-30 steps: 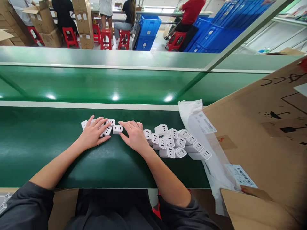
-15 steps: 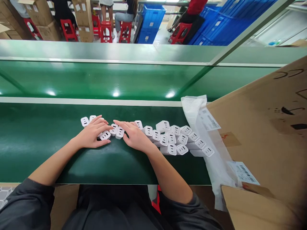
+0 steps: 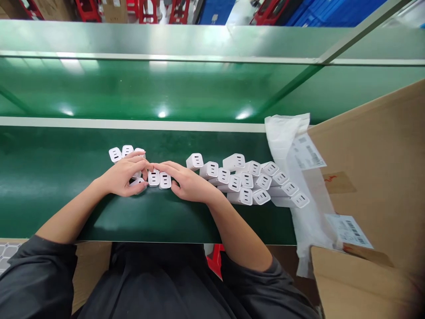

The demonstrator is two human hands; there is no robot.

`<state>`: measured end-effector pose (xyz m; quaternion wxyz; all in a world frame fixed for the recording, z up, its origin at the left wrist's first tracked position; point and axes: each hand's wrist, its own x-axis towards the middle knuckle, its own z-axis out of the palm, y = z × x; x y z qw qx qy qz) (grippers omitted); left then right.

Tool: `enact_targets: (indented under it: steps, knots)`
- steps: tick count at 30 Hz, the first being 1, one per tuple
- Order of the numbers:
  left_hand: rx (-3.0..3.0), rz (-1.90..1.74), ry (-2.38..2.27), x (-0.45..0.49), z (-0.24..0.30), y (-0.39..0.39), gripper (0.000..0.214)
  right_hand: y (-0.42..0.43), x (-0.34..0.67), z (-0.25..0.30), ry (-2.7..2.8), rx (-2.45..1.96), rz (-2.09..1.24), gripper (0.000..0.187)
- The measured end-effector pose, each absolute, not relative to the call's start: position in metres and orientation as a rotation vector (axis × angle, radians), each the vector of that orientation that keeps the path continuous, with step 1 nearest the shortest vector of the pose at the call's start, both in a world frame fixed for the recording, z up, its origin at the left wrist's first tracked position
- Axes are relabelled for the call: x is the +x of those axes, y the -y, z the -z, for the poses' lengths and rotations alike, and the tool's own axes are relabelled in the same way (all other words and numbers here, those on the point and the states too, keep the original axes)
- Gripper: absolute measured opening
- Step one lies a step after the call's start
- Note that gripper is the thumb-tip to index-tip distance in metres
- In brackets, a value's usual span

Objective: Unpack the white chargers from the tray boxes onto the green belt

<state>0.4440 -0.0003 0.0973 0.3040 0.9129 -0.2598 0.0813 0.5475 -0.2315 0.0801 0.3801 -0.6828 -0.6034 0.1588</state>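
My left hand (image 3: 128,173) arches over a few white USB chargers at the left, fingers bent and thumb apart. A charger (image 3: 137,182) shows partly between its thumb and fingers; the fingers hide others. Beyond that hand stand two more chargers, one at the far left (image 3: 115,154) and one beside it (image 3: 127,150). My right hand (image 3: 182,179) reaches left with fingers stretched out and thumb apart. Its fingertips meet those of my left hand above two chargers side by side, the left one (image 3: 153,178) and the right one (image 3: 165,180). All show slotted port faces.
Several more chargers (image 3: 245,196) lie grouped right of my right hand on the green work surface (image 3: 49,186). White wrapping (image 3: 299,221) and a large cardboard box (image 3: 375,177) stand at the right. A pale rail (image 3: 133,125) runs behind; red stools (image 3: 148,11) are beyond.
The view has tilted downward. My right hand has come closer to my left, and their fingertips now meet. The two chargers between them now stand straighter, side by side.
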Motion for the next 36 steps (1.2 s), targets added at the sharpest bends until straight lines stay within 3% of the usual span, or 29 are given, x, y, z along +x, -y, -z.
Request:
enact_targets:
  steps: [16, 21, 26, 30, 36]
  knots:
    - [2.422, -0.658, 0.629, 0.453, -0.078, -0.011, 0.012, 0.232, 0.553, -0.076, 1.622, -1.641, -0.578, 0.085]
    - [2.401, -0.945, 0.6, 0.457, -0.069, -0.016, 0.017, 0.221, 0.545, -0.061, 1.647, -1.674, -0.394, 0.071]
    - [2.428, -0.998, 0.54, 0.46, -0.062, -0.017, 0.026, 0.218, 0.533, -0.059, 1.786, -1.672, -0.271, 0.05]
    - [2.39, -1.009, 0.557, 0.46, -0.057, -0.018, 0.023, 0.218, 0.53, -0.061, 1.822, -1.652, -0.303, 0.051]
    - [2.489, -0.82, 0.403, 0.457, -0.051, -0.02, 0.037, 0.219, 0.531, -0.061, 1.831, -1.663, -0.346, 0.055]
